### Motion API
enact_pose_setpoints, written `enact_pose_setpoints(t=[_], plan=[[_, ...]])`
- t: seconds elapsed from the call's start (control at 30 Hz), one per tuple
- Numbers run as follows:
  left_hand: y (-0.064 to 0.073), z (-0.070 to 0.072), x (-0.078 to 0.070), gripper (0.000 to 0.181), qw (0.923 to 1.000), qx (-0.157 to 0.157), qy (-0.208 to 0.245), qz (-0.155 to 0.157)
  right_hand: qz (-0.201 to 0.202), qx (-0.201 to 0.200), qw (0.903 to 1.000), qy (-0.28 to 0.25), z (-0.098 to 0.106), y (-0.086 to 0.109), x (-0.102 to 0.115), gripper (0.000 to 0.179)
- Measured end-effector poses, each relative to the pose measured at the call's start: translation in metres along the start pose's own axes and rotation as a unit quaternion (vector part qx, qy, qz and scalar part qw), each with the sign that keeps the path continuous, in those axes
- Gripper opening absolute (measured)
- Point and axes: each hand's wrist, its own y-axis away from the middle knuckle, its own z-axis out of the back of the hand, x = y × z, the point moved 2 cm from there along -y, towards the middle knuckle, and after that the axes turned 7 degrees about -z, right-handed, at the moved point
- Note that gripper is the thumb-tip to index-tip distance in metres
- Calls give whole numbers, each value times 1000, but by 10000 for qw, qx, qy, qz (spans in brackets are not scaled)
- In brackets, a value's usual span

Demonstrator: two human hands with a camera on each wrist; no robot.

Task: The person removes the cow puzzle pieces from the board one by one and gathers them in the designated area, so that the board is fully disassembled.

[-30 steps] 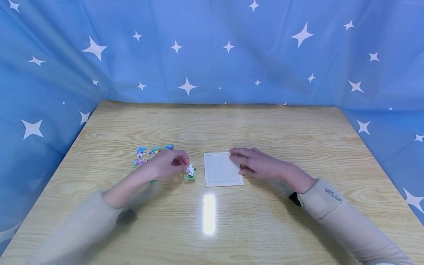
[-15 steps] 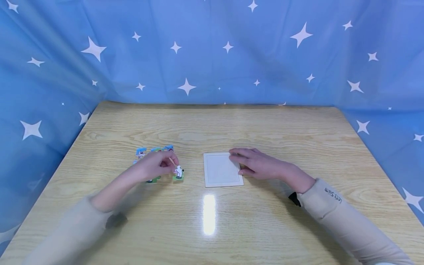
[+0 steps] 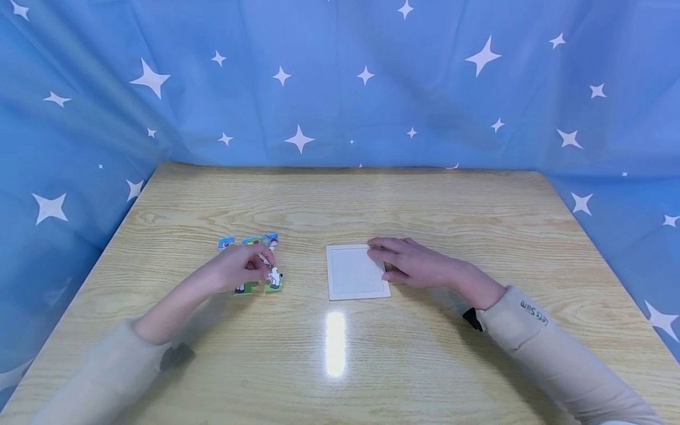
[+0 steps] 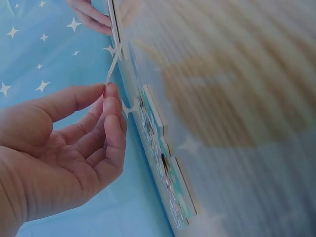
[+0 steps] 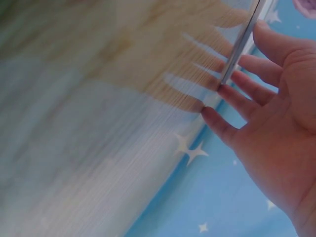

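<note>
My left hand [image 3: 236,268] pinches a small puzzle piece [image 3: 274,278] with a white figure on green between thumb and index finger. Seen edge-on in the left wrist view, that piece [image 4: 112,69] is a thin strip held off the table, the other fingers loosely curled. Several more puzzle pieces [image 3: 247,288] lie under and beside this hand, partly hidden by it. To the right, my right hand [image 3: 417,262] rests with spread fingers on the right edge of a square white puzzle tray [image 3: 333,283]. In the right wrist view its fingertips touch the tray's edge [image 5: 242,44].
A light wooden table [image 3: 425,366] carries everything, with a bright light reflection in front of the tray. A blue curtain [image 3: 329,106] with white stars hangs behind and along the sides.
My left hand has moved left with the pinched puzzle piece, away from the tray and closer to the other pieces. The right hand and the tray have stayed put.
</note>
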Motion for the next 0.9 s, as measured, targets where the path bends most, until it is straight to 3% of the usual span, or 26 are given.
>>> enact_pose_setpoints(t=[0.27, 0.9], plan=[[2, 2, 6, 9, 9998, 20, 55, 200, -48, -32, 10000, -15, 1, 0, 1, 49], [-5, 5, 8, 13, 9966, 126, -620, 535, -73, -21, 10000, -12, 1, 1, -2, 50]])
